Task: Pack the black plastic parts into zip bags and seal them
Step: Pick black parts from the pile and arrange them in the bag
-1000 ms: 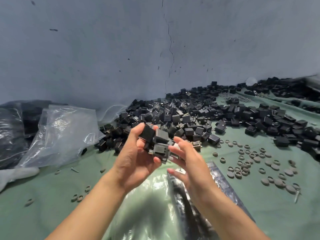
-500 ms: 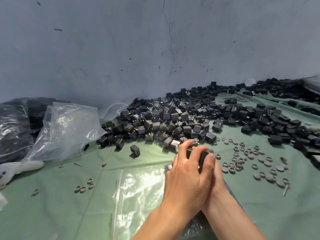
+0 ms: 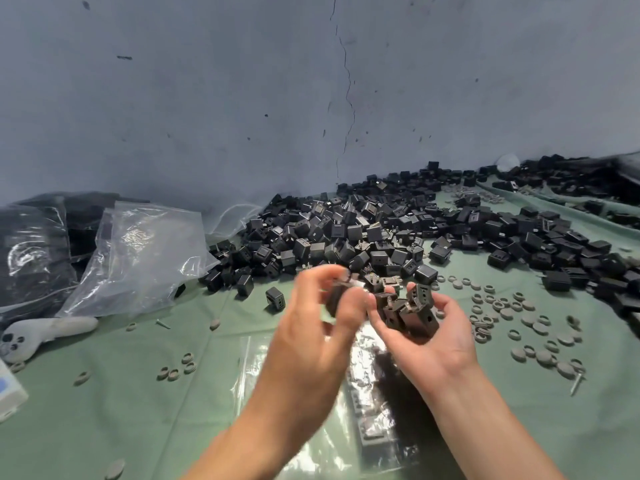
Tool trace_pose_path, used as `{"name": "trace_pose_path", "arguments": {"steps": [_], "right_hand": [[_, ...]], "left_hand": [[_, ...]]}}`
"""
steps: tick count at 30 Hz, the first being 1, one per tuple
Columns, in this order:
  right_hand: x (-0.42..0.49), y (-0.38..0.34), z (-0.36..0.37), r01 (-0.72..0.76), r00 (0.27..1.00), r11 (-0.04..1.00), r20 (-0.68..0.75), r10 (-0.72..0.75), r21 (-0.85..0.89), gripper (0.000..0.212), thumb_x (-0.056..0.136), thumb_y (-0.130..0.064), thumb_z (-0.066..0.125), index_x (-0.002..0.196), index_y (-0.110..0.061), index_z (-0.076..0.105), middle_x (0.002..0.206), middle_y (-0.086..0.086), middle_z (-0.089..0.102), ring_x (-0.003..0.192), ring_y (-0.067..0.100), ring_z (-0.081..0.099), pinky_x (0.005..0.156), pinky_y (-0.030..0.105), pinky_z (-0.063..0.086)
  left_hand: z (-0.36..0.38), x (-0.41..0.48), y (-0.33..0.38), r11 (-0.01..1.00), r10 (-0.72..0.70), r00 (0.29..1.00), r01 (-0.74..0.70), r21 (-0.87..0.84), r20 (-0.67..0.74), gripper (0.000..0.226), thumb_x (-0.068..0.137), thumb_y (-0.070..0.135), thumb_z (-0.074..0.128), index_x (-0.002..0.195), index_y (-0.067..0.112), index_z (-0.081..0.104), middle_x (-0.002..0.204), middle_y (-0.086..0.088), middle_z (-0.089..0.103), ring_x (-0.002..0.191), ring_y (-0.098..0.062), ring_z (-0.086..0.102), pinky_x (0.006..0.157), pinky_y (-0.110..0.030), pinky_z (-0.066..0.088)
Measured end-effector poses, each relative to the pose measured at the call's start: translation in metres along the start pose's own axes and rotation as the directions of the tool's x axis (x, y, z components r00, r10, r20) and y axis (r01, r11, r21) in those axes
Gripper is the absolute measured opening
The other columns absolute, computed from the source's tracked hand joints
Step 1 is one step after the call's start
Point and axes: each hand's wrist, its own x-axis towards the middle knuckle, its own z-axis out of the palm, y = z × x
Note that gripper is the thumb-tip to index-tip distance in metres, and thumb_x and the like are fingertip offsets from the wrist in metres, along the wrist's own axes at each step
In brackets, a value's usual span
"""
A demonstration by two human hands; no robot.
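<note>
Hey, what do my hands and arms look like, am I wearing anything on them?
Nothing worn that shows: the left hand and right hand are bare, with no gloves, rings or watch, and both forearms are uncovered, no sleeves in view. The left hand is motion-blurred, so fine detail there is unclear.

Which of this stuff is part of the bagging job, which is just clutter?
Job: pile of black parts; held parts in right hand and left hand; zip bag under them; spare bags at left.
Clutter: grey rings; screw; white controller; white box, bottom left.
</note>
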Motion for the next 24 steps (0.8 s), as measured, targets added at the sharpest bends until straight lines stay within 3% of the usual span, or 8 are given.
{"name": "trace_pose_path", "arguments": {"steps": [3, 5, 8, 13, 16, 19, 22, 24], "right_hand": [[-0.002, -0.004, 0.003, -0.015, 1.0, 1.0, 0.003, 0.015, -0.004, 0.014, 0.09, -0.02, 0.06, 0.092, -0.007, 0.059, 0.122, 0.025, 0.059, 0.112, 0.041, 0.058, 0.087, 0.053, 0.055], [-0.001, -0.003, 0.0, -0.023, 1.0, 1.0, 0.002, 0.023, -0.004, 0.014, 0.089, -0.019, 0.061, 0.095, -0.007, 0.06, 0.123, 0.027, 0.058, 0.111, 0.042, 0.058, 0.086, 0.053, 0.055], [-0.001, 0.001, 0.002, -0.031, 0.999, 0.998, 0.019, 0.032, -0.048, 0.017, 0.087, -0.017, 0.062, 0.101, -0.009, 0.056, 0.123, 0.028, 0.057, 0.109, 0.042, 0.058, 0.081, 0.05, 0.057], [0.0, 0.005, -0.006, -0.046, 0.999, 0.996, 0.002, 0.046, -0.076, 0.026, 0.087, -0.016, 0.063, 0.111, -0.007, 0.057, 0.125, 0.025, 0.058, 0.108, 0.038, 0.059, 0.08, 0.045, 0.058], [0.002, 0.006, -0.011, -0.022, 0.999, 0.998, -0.027, 0.02, -0.064, 0.028, 0.088, -0.017, 0.061, 0.115, -0.008, 0.056, 0.127, 0.024, 0.057, 0.109, 0.035, 0.058, 0.079, 0.042, 0.058], [0.003, 0.005, -0.011, -0.006, 1.0, 0.997, -0.03, 0.004, -0.083, 0.025, 0.088, -0.017, 0.062, 0.111, -0.007, 0.057, 0.125, 0.024, 0.057, 0.108, 0.035, 0.058, 0.076, 0.042, 0.058], [0.003, 0.004, -0.011, 0.008, 1.0, 0.997, -0.026, -0.01, -0.08, 0.021, 0.088, -0.016, 0.061, 0.106, -0.007, 0.059, 0.122, 0.023, 0.058, 0.107, 0.033, 0.059, 0.08, 0.042, 0.057], [0.003, 0.003, -0.01, 0.009, 1.0, 0.996, -0.01, -0.01, -0.093, 0.018, 0.087, -0.015, 0.06, 0.103, -0.007, 0.06, 0.119, 0.021, 0.06, 0.106, 0.032, 0.061, 0.08, 0.041, 0.057]], "left_hand": [[-0.057, -0.005, -0.039, 0.98, -0.18, 0.954, 0.196, 0.045, -0.238, 0.018, 0.093, 0.052, 0.06, 0.106, 0.047, 0.049, 0.097, 0.024, 0.063, 0.085, 0.001, 0.061, 0.063, -0.014, 0.048], [-0.084, -0.021, -0.078, 0.91, -0.365, 0.879, 0.407, 0.084, -0.306, 0.028, 0.089, 0.032, 0.071, 0.11, 0.038, 0.054, 0.092, 0.016, 0.065, 0.089, -0.002, 0.061, 0.07, -0.019, 0.041], [-0.104, -0.04, -0.112, 0.814, -0.512, 0.837, 0.544, 0.201, -0.194, 0.032, 0.087, 0.016, 0.072, 0.112, 0.031, 0.06, 0.103, 0.01, 0.065, 0.102, -0.013, 0.06, 0.081, -0.027, 0.039], [-0.104, -0.051, -0.121, 0.83, -0.425, 0.903, 0.36, 0.426, 0.066, 0.046, 0.092, 0.014, 0.063, 0.114, 0.053, 0.054, 0.119, 0.021, 0.046, 0.11, 0.0, 0.045, 0.092, -0.018, 0.032], [-0.101, -0.055, -0.128, 0.856, -0.405, 0.873, 0.257, 0.449, 0.272, 0.055, 0.096, 0.021, 0.061, 0.131, 0.058, 0.04, 0.126, 0.031, 0.041, 0.115, 0.015, 0.044, 0.095, -0.004, 0.031], [-0.101, -0.058, -0.136, 0.883, -0.39, 0.872, 0.263, 0.389, 0.295, 0.071, 0.091, 0.04, 0.065, 0.144, 0.052, 0.019, 0.133, 0.042, 0.035, 0.125, 0.024, 0.034, 0.104, -0.003, 0.026], [-0.106, -0.064, -0.143, 0.844, -0.393, 0.902, 0.278, 0.459, 0.176, 0.074, 0.066, 0.087, 0.054, 0.129, 0.054, 0.032, 0.119, 0.032, 0.043, 0.116, 0.018, 0.042, 0.1, -0.019, 0.039], [-0.106, -0.066, -0.145, 0.804, -0.397, 0.908, 0.273, 0.529, 0.135, 0.072, 0.054, 0.102, 0.041, 0.107, 0.054, 0.044, 0.107, 0.029, 0.049, 0.107, 0.01, 0.049, 0.092, -0.022, 0.041]]}}
